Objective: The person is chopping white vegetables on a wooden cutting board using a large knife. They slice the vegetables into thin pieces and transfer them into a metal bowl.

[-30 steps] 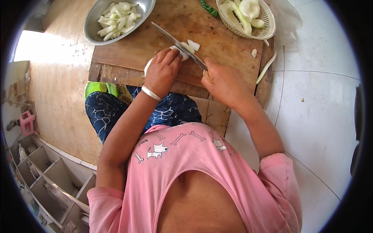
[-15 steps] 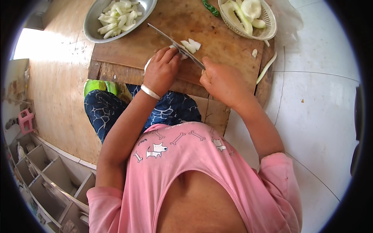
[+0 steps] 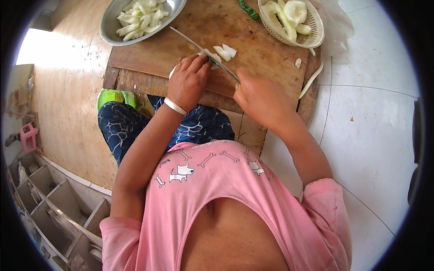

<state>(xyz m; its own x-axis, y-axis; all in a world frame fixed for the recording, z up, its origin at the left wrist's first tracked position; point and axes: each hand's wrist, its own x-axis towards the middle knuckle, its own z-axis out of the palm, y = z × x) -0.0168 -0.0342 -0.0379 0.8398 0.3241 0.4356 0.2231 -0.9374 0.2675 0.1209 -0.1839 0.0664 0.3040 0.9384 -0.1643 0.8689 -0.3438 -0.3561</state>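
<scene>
**Knife blade slants away from the right grip, across the piece the left hand pins**

Wooden chopping board (image 3: pixel 253 49) on a low stand over a pale tiled floor (image 3: pixel 370 117) carries everything here, serving as the tabletop.

At its near edge lies a pale vegetable piece (image 3: pixel 175 70), mostly hidden under the left hand (image 3: pixel 189 82), whose grip is curled down and pressing on it; only a white sliver shows at the hand's outer side. The knife (image 3: pixel 205 50) is clenched by its handle in the right hand (image 3: pixel 262 97). From that grip the blade runs up and to the left, its long axis diagonal, crossing just beyond the left fingertips, so the piece sits left of the right grip and directly under the left one. The left hand is plainly the nearer of the two to the piece. Whether the edge is touching the vegetable or poised just above it is hard to tell, since the fingers cover the contact.

Just past the blade, on its far side, lie a few cut white chunks (image 3: pixel 224 51). Farther left of the left grip stands a metal bowl (image 3: pixel 174 10) filled with similar slices. Beyond the right grip, a woven basket (image 3: pixel 316 31) holds peeled pale halves, with a green chilli (image 3: pixel 247 9) beside it and a long peel strip (image 3: pixel 312 79) hanging off the board's right edge.
</scene>
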